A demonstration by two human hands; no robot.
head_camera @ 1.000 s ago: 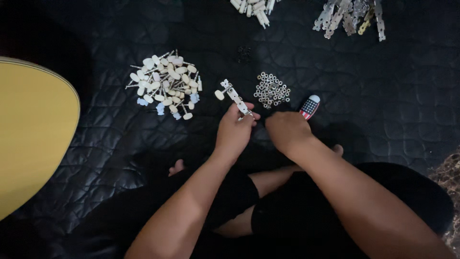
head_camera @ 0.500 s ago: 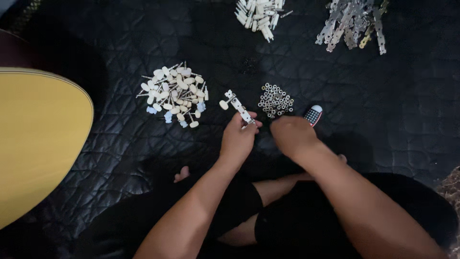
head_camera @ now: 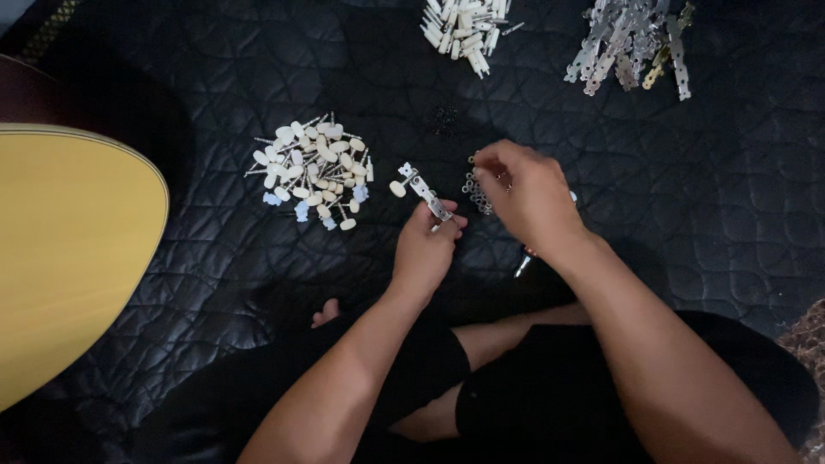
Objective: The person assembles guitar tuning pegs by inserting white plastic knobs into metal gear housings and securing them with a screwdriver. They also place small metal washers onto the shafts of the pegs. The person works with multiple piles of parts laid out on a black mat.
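The person sits cross-legged on a black quilted mat (head_camera: 258, 51). The left hand (head_camera: 427, 249) is pinched shut around the lower end of a small metal strip (head_camera: 424, 192) with a white knob, which slants up toward eleven o'clock. At two o'clock from it, the right hand (head_camera: 524, 193) reaches over a little heap of small metal rings (head_camera: 475, 191), fingertips curled down among them; I cannot tell whether they have closed on one. A pile of white-knobbed pegs (head_camera: 314, 167) lies at nine o'clock from the strip. At twelve o'clock sit white cylinders (head_camera: 464, 24), and metal plates (head_camera: 632, 39) at one o'clock. A yellow curved board (head_camera: 69, 249) lies far off at nine.
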